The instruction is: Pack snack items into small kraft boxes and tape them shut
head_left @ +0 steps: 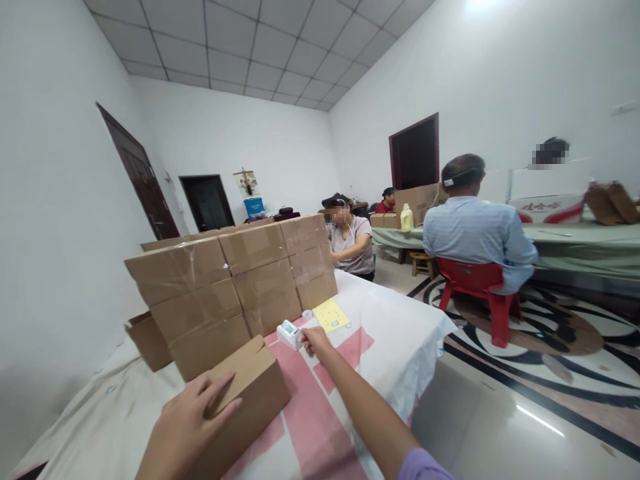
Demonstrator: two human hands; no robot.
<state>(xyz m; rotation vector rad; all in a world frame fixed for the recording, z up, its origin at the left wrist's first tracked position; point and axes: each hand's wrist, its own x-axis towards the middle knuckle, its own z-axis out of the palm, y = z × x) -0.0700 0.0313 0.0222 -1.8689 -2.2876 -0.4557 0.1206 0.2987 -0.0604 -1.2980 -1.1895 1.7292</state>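
Note:
My left hand lies over the top of a closed cardboard box at the table's near side, its fingers spread on the lid. Beyond that box, my right hand is closed in a pinch at the right end of a small white tape dispenser. What sits between those fingertips is too small to make out. Just behind the dispenser are a small white roll and a yellow sheet with small marks.
Stacked cardboard boxes form a wall across the table's far left. An open carton stands beside them. The white and pink tablecloth hangs over the right edge. A person sits behind the stack; another sits on a red chair.

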